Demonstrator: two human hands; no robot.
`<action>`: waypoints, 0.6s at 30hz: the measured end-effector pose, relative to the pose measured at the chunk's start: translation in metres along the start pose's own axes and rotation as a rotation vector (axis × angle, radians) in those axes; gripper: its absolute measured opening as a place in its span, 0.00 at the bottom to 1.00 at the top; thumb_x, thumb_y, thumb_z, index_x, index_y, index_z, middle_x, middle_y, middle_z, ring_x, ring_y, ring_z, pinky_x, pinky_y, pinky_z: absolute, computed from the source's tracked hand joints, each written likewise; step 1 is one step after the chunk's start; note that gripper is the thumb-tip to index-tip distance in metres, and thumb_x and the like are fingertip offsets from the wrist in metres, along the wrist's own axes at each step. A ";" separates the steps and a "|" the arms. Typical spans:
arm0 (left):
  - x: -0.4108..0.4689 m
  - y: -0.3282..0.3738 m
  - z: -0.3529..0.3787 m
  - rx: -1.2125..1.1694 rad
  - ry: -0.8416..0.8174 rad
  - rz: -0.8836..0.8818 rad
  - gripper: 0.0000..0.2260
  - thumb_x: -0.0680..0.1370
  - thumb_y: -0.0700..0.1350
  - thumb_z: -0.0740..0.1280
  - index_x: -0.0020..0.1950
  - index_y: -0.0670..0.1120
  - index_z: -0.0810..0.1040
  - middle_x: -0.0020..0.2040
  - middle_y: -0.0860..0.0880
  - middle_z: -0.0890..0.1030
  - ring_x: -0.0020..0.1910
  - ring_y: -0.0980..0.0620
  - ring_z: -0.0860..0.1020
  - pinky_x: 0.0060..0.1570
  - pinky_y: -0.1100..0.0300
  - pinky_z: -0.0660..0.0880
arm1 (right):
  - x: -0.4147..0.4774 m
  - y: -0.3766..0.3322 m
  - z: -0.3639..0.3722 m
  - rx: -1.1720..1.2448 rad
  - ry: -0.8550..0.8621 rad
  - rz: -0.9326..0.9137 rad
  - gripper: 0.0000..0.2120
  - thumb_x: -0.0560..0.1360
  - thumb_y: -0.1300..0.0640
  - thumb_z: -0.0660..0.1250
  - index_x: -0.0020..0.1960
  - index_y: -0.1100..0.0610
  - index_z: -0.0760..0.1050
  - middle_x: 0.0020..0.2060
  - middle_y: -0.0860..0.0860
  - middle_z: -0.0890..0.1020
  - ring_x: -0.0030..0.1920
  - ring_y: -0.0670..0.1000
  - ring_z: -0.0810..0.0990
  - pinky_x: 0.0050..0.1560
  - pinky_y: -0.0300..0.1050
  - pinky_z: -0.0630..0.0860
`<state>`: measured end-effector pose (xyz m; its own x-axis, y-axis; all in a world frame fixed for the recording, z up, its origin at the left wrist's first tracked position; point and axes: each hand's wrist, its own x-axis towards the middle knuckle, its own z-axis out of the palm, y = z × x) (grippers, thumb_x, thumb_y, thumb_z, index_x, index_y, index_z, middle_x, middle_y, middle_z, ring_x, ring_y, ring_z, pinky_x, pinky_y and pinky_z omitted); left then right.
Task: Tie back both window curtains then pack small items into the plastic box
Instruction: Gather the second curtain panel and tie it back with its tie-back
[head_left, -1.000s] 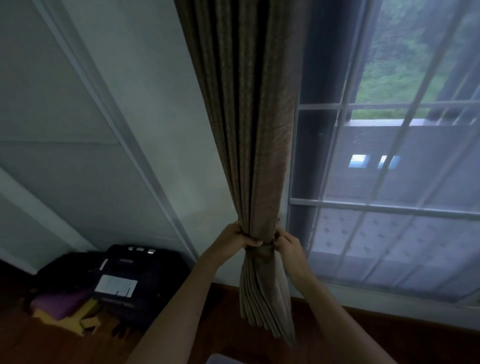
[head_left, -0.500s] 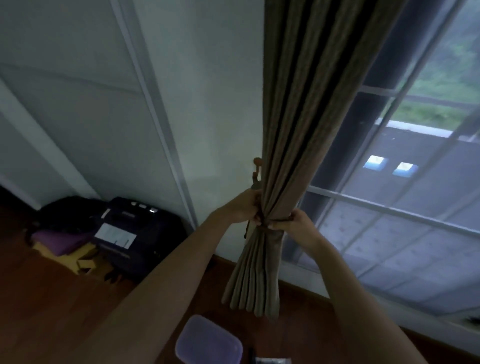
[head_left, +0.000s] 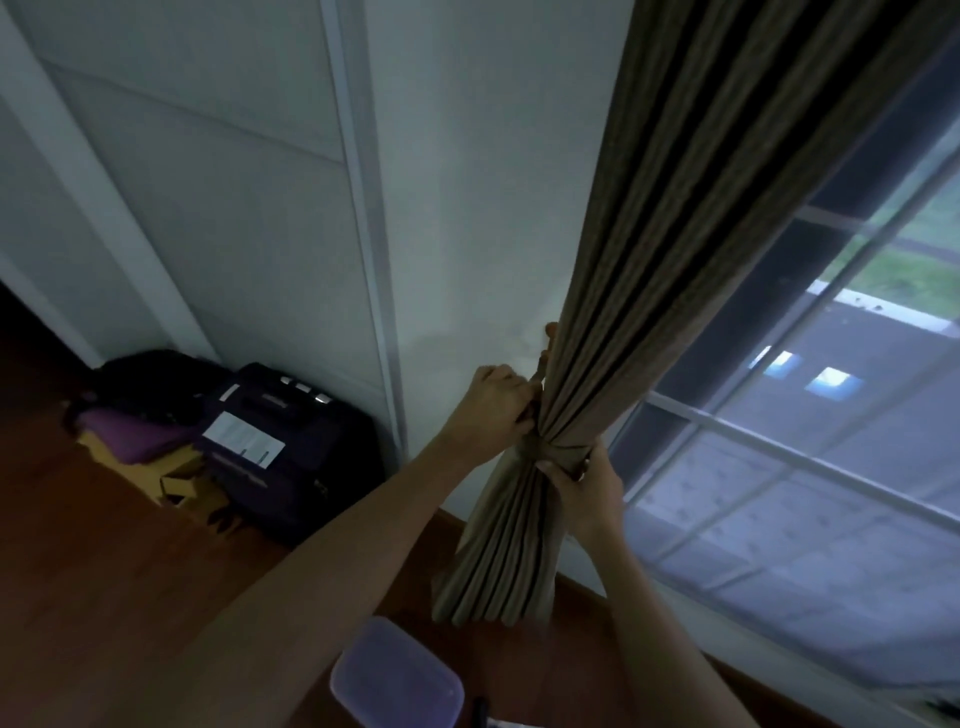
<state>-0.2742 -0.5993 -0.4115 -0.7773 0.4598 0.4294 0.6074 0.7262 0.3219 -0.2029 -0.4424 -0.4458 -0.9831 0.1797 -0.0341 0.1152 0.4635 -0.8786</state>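
Observation:
A brown pleated curtain (head_left: 670, 249) hangs beside the window, gathered into a tight bundle at waist height by a matching tie-back band (head_left: 556, 453). My left hand (head_left: 493, 408) grips the band's end at the bundle's left side, close to the white wall. My right hand (head_left: 584, 486) clasps the gathered curtain and band from the right and below. A wall hook (head_left: 550, 332) shows just above my left hand. A clear plastic box (head_left: 397, 680) with its lid on sits on the floor below the curtain's hem.
A dark suitcase (head_left: 280, 441) with a white label lies on the wooden floor by the wall, next to purple cloth and yellow cardboard (head_left: 135, 447). White sliding panels (head_left: 208, 208) fill the left. The window (head_left: 810, 467) with white bars is on the right.
The view has swung left and down, bringing the plastic box into sight. Both hands stay on the gathered curtain; the left hand has shifted to the bundle's wall side near the hook.

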 end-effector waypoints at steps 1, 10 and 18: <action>-0.003 0.001 -0.001 0.040 0.028 0.009 0.08 0.66 0.37 0.71 0.40 0.43 0.74 0.29 0.48 0.76 0.34 0.45 0.76 0.41 0.52 0.73 | 0.001 -0.001 0.001 -0.006 -0.006 -0.004 0.22 0.74 0.57 0.71 0.65 0.54 0.69 0.49 0.43 0.74 0.50 0.45 0.73 0.49 0.38 0.69; -0.019 0.006 -0.014 0.026 0.072 0.073 0.12 0.67 0.43 0.60 0.48 0.48 0.75 0.35 0.49 0.79 0.42 0.48 0.76 0.68 0.47 0.64 | 0.001 0.000 0.000 -0.005 -0.018 -0.023 0.18 0.75 0.58 0.70 0.57 0.46 0.65 0.46 0.41 0.75 0.48 0.44 0.73 0.51 0.40 0.71; -0.051 0.012 -0.026 -0.141 -0.049 -0.115 0.19 0.74 0.51 0.55 0.56 0.40 0.75 0.47 0.44 0.78 0.36 0.46 0.77 0.32 0.57 0.71 | -0.007 0.002 0.003 0.040 0.061 0.048 0.21 0.75 0.57 0.70 0.63 0.51 0.66 0.49 0.43 0.76 0.49 0.46 0.76 0.48 0.41 0.73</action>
<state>-0.2229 -0.6274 -0.4078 -0.8477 0.4052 0.3425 0.5288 0.6978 0.4832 -0.1959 -0.4450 -0.4488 -0.9660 0.2540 -0.0482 0.1545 0.4180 -0.8952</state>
